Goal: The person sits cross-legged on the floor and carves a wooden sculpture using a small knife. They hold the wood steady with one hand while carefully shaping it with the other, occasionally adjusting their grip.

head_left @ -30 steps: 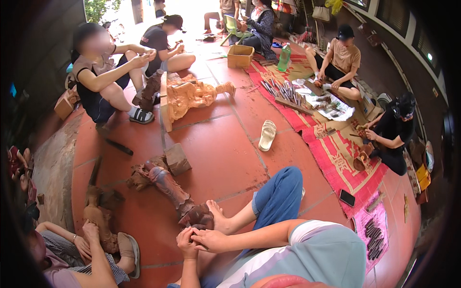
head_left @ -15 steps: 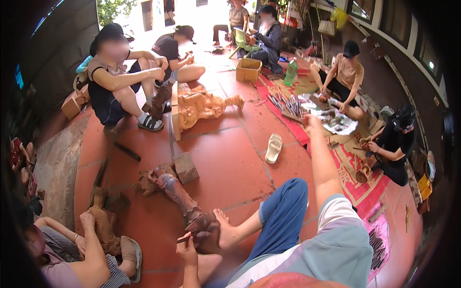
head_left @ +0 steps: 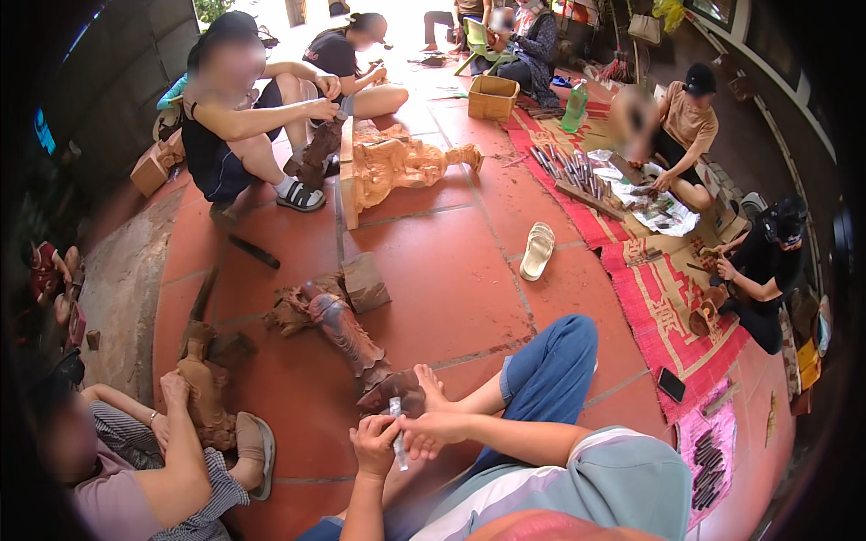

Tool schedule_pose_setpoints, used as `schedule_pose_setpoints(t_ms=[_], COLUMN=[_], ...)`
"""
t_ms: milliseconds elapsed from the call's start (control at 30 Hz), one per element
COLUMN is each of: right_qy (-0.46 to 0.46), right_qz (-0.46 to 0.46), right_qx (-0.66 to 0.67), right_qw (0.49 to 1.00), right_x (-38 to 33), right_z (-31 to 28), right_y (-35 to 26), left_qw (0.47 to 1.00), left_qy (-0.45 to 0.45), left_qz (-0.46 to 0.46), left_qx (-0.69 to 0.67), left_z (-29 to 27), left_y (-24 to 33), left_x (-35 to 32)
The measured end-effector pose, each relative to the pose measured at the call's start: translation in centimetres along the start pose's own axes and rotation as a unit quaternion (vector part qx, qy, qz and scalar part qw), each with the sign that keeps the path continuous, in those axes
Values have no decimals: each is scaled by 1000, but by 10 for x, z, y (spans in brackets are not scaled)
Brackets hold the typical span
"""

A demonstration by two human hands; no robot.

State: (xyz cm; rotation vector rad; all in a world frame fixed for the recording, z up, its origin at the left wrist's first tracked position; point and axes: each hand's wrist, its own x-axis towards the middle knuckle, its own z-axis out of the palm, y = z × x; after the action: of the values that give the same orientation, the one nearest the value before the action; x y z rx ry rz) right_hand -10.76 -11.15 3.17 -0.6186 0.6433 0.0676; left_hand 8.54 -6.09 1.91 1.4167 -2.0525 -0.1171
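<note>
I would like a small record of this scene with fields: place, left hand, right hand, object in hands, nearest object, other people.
place: red tiled floor, with red woven mats on the right side
left hand: left hand grips a thin tool
right hand: right hand touches the same tool
object in hands: slim silvery tool, held about upright; its kind is unclear
nearest object: dark carved wooden statue lying on the floor, its base by the person's bare foot
other people: several persons sit around, some working on carvings
</note>
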Motion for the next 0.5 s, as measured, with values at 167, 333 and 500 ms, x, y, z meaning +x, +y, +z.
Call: schedule_pose_setpoints(t_ms=[167,333,500], right_qy=[81,104,114], right_qz=[-78,-128,-47], right_qx=[-75,-39,-56], right_qw=[991,986,991], right_x=[27,51,47], right_z=[29,22,17], right_y=[5,17,51], left_qw=[998,990,992], left_qy=[39,50,-1], left_qz=[29,-81,-104], left_qx=[-35,-106,-78], left_z=[-10,12,44], left_y=[-5,-19,-18], left_x=[8,1,-54])
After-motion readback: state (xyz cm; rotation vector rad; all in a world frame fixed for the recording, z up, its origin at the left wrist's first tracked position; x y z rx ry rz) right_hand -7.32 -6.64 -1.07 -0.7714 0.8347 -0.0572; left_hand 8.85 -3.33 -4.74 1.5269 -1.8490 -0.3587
